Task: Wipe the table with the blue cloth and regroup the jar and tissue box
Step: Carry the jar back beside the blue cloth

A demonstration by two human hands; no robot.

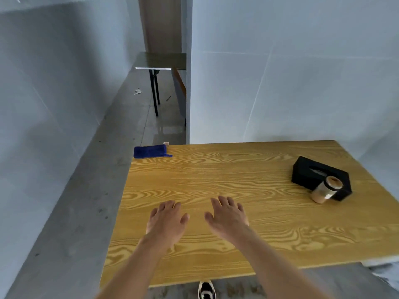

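Note:
A folded blue cloth (150,151) lies at the far left corner of the yellow wood-grain table (216,169). At the right side a black tissue box (319,176) sits with a glass jar (326,189) touching its near face; the jar holds tan powder and has a cork-coloured lid. My left hand (165,220) and my right hand (227,215) hover palm down over the near middle of the table, fingers spread, holding nothing. Both hands are far from the cloth, the jar and the box.
White walls stand behind the table and to the left. A grey concrete floor strip (86,201) runs along the table's left edge toward a small dark table (160,61) in the passage. A shoe (206,290) shows below the near edge.

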